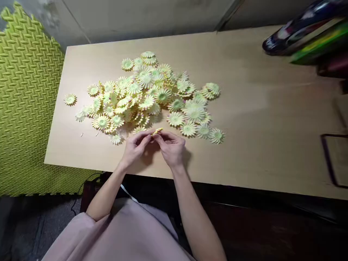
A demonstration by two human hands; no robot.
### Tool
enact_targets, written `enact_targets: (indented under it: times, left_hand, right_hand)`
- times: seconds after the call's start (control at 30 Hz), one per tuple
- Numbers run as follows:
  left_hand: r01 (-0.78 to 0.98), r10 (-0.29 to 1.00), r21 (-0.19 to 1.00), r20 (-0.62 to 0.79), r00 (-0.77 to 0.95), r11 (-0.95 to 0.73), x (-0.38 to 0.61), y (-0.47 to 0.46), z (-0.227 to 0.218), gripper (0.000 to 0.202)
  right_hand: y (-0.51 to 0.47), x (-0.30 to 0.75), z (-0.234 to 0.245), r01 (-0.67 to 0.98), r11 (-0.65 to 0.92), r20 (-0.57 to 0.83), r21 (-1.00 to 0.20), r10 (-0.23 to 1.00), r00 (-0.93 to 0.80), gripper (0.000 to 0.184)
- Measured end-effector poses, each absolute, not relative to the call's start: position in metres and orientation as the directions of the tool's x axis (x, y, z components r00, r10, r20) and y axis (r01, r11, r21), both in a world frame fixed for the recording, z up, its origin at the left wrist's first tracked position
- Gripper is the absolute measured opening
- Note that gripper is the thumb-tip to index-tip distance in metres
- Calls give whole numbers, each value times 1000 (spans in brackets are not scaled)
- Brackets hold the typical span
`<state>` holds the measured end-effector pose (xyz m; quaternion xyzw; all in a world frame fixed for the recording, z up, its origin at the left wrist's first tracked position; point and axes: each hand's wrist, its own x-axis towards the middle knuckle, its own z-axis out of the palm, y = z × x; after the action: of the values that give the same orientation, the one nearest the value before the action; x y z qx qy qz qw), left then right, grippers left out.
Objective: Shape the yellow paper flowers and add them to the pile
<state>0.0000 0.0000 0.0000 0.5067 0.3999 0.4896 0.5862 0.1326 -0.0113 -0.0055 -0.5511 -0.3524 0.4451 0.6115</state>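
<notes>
Between my fingertips is a small yellow flower piece [157, 131], seen nearly edge-on and partly covered by the fingers. My left hand [135, 146] pinches it from the left, and my right hand [172, 148] pinches it from the right. Both hands hover close over the front part of the table, thumbs toward each other. Just beyond them spreads a heap of pale yellow-green artificial flower heads [146, 80] with thin petals, several of them stacked. A single flower head [70, 99] lies apart at the left.
The light wood table [244, 145] meets a grey wall [152, 18]. A green foam mat [27, 101] stands along the left. Dark and green packages [320, 43] sit at the back right, and a dark thin frame [328, 159] lies at the right edge. Tiny petal scraps [96, 134] lie left of my hands.
</notes>
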Motion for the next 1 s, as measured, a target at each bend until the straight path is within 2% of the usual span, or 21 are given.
enact_targets:
  times: [0.33,0.5,0.77,1.0]
  left_hand:
    - [-251,967,963,-33,251,98,-2,1,1,32]
    - [-270,969,958,-24,244,92,-1,2,-2,29]
    - [-271,968,956,-43,246,111,-2,2,1,30]
    - [-263,973,956,-69,219,127,-2,2,2,34]
  right_hand:
    - [-10,133,-5,-149,22,-27,-989,948,318,27]
    - [-8,134,-6,-167,49,-6,-985,949,315,28]
    - [-7,133,-7,-193,39,-28,-980,944,330,27]
    - [-7,135,-6,-189,-2,-52,-982,963,265,30]
